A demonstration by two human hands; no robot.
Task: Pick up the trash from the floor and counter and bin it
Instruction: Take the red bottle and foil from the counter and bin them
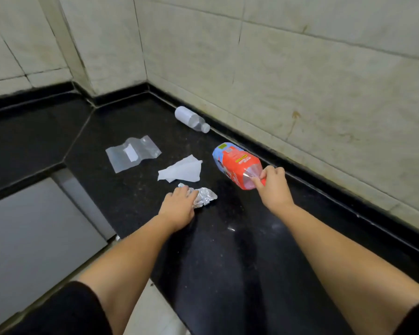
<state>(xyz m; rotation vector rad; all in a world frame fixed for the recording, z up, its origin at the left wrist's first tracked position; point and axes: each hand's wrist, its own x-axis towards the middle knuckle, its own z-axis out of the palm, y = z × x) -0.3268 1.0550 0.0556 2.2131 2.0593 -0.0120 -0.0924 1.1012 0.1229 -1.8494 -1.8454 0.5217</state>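
Observation:
On the black counter, my left hand closes over a crumpled ball of silver foil. My right hand grips the neck end of a big plastic bottle with a red and blue label, which lies on its side. Just beyond the foil lies a white paper scrap. A clear plastic zip bag lies flat further left. A small clear bottle rests on its side near the back wall.
Pale tiled walls meet in a corner behind the counter. A grey steel surface sits lower at the left, beside the counter's edge. No bin is in view.

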